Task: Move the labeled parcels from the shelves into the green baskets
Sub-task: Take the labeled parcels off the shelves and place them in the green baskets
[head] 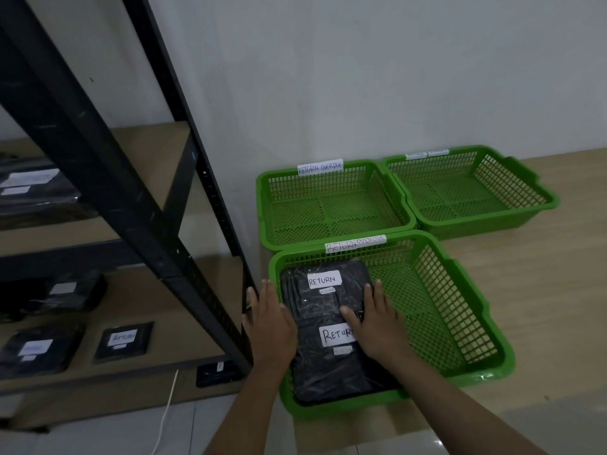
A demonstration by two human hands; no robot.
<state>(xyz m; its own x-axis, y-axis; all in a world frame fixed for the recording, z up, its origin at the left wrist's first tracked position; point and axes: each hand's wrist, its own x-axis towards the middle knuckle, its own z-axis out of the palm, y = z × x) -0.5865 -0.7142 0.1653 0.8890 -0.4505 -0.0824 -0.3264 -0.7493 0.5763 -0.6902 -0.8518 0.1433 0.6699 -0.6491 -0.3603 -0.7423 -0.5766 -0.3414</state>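
Resting flat with fingers spread, left hand (271, 323) and right hand (377, 318) press black plastic-wrapped "RETURN" parcels (323, 326) inside the nearest green mesh basket (460, 310).

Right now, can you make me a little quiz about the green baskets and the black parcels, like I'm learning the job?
1. True or false: the nearest basket holds two black parcels.
2. How many green baskets hold nothing?
3. What word is on the far parcel's label? A) FRAGILE B) RETURN C) EXPRESS

Key:
1. True. The far parcel and the near parcel both lie inside it, with the left hand and right hand resting on them.
2. Two: the back left basket and the back right basket.
3. B.
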